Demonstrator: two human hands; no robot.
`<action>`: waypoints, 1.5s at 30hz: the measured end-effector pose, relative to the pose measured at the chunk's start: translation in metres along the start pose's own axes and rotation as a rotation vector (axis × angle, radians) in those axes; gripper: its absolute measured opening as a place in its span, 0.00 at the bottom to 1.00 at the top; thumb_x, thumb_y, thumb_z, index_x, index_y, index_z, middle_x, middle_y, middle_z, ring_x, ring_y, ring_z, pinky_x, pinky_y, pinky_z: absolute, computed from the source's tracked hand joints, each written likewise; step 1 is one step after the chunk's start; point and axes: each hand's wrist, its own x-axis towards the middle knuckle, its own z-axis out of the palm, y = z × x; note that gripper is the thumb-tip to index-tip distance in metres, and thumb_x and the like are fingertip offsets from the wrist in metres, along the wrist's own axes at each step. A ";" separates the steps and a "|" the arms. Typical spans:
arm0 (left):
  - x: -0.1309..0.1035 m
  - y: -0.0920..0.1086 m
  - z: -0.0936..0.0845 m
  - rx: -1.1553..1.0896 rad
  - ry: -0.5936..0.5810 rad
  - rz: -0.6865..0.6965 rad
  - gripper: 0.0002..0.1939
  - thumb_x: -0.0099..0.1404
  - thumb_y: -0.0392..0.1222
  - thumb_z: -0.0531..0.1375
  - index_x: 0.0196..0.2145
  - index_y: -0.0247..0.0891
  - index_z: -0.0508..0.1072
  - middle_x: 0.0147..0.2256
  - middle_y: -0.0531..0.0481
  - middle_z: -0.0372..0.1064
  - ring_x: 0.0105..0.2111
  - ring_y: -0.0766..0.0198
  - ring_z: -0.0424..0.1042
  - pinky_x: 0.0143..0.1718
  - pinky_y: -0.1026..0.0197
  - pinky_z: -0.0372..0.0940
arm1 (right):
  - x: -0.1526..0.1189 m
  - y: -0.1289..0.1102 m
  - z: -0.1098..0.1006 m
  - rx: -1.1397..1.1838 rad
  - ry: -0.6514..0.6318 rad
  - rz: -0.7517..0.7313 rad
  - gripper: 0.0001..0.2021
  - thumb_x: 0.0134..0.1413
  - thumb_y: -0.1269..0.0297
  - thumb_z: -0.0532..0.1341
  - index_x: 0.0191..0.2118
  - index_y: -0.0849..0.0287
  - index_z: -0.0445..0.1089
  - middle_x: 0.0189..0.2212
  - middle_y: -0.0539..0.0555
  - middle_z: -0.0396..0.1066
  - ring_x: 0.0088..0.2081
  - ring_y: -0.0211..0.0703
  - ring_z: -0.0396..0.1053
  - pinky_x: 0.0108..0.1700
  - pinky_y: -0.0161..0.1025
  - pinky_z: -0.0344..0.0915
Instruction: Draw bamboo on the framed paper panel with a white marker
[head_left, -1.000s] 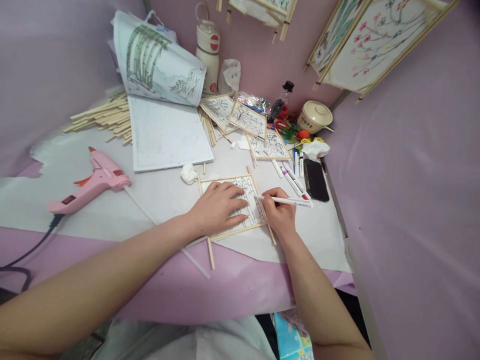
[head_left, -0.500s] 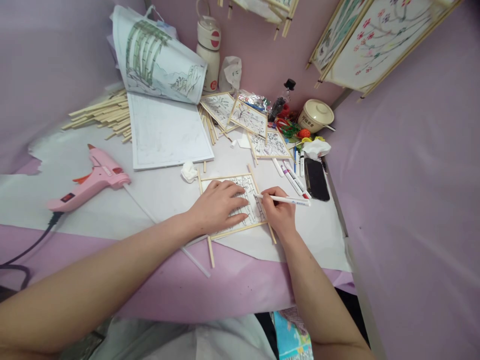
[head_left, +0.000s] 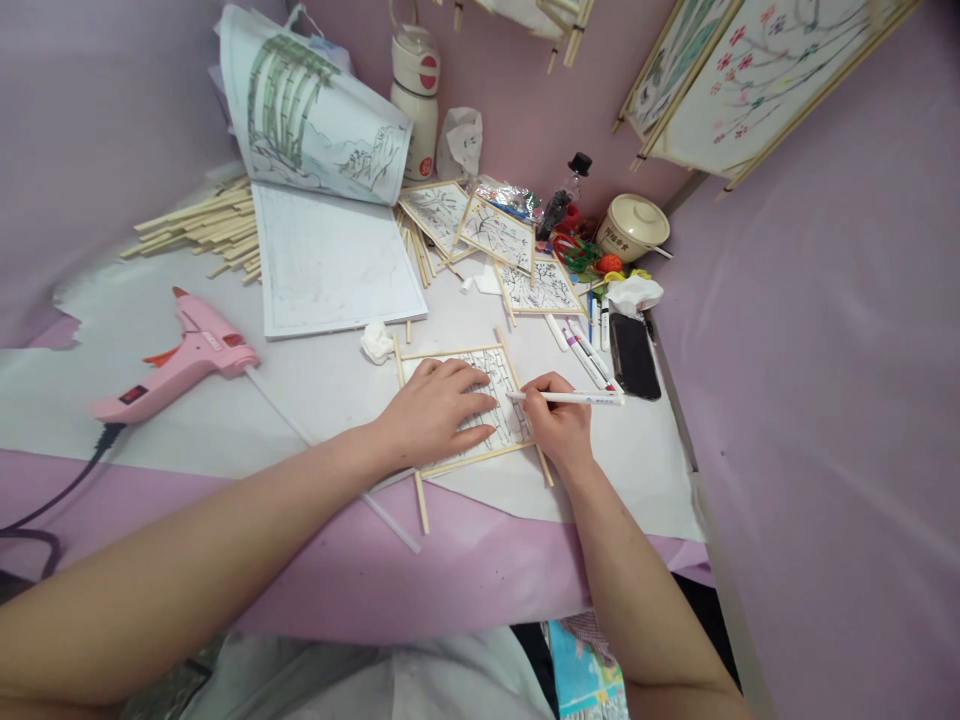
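Note:
My left hand [head_left: 441, 408] lies flat with fingers spread on a small drawing [head_left: 513, 420] framed by thin wooden sticks, covering its middle. Black lines like bamboo stalks show on the paper. In my right hand [head_left: 559, 420] is a white pen [head_left: 581, 398], its tip on the right part of the drawing. That hand rests at the frame's right edge. A crumpled tissue [head_left: 377, 342] sits by the frame's upper left corner. Several markers [head_left: 585, 357] lie beyond my right hand, beside a black phone [head_left: 634, 356].
A pink glue gun [head_left: 184, 360] with a cord lies at left. Behind are a sketchbook [head_left: 337, 265], wooden sticks [head_left: 202, 228], a bottle [head_left: 415, 105], other framed drawings [head_left: 499, 233] and a lidded pot [head_left: 634, 228]. Painted hangings [head_left: 757, 85] are at upper right.
The pen has tilted slightly closer to level, with its tip in nearly the same spot. My left hand has stayed in place, and the view has shifted very slightly.

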 end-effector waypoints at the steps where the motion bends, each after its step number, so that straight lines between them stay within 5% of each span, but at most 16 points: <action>1: 0.000 0.000 0.000 0.001 -0.002 0.000 0.16 0.67 0.52 0.57 0.48 0.46 0.74 0.53 0.47 0.68 0.54 0.50 0.63 0.49 0.48 0.54 | 0.000 0.000 0.000 0.000 -0.001 0.004 0.06 0.50 0.68 0.56 0.26 0.57 0.69 0.20 0.46 0.66 0.24 0.37 0.62 0.28 0.34 0.58; 45: -0.001 0.000 0.002 0.002 0.010 0.001 0.15 0.66 0.52 0.57 0.48 0.46 0.75 0.53 0.47 0.68 0.53 0.50 0.63 0.49 0.48 0.54 | -0.002 0.002 0.001 0.005 -0.007 0.025 0.06 0.53 0.66 0.57 0.28 0.57 0.71 0.21 0.47 0.70 0.26 0.38 0.66 0.30 0.36 0.61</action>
